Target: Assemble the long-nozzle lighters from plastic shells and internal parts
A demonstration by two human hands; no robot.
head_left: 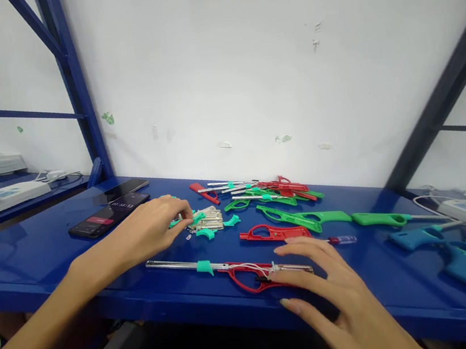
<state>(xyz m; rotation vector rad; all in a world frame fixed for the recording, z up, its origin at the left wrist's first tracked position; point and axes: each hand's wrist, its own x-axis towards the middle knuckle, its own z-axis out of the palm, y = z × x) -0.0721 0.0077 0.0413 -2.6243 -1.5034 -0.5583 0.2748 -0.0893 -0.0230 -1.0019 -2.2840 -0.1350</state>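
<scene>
My left hand [162,221] is over a pile of teal plastic pieces [206,233] and small pale metallic parts [212,218]. Its thumb and fingertips are curled together at the pile; what they pinch, if anything, is hidden. Near the front edge lies a half-open long-reach lighter [246,276], with a red handle shell, silver tube, teal collar and exposed white wires. Over its handle end is my right hand [338,292], fingers spread, one fingertip at the wires and the thumb apart below.
Behind the lighter lie a red handle shell [272,232], a screwdriver [342,239] and green shells [290,219]. Several lighter parts [261,189] are heaped near the wall. Blue lighters [463,264] rest at right, phones [109,215] at left on the blue table [56,266].
</scene>
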